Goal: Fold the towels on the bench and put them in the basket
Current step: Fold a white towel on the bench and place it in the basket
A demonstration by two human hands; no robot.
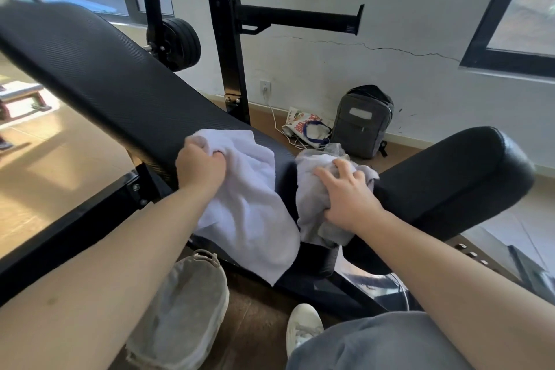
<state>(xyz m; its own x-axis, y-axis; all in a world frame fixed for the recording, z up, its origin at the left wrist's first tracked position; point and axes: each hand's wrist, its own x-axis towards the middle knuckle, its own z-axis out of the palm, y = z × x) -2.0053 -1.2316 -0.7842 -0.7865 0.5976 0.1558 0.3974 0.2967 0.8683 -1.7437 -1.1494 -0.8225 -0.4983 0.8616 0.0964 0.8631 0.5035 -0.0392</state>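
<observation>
A white towel lies rumpled over the black padded bench and hangs off its near edge. My left hand is closed on the towel's upper left part. A second, greyish towel sits bunched at the gap between the bench's back pad and its seat pad. My right hand presses on and grips that bunch. A grey fabric basket stands on the floor below the bench, under my left forearm, with something grey inside.
A black rack upright with a side peg and a weight plate stand behind the bench. A grey backpack, a printed bag and a white cable lie by the wall. My white shoe is near the basket.
</observation>
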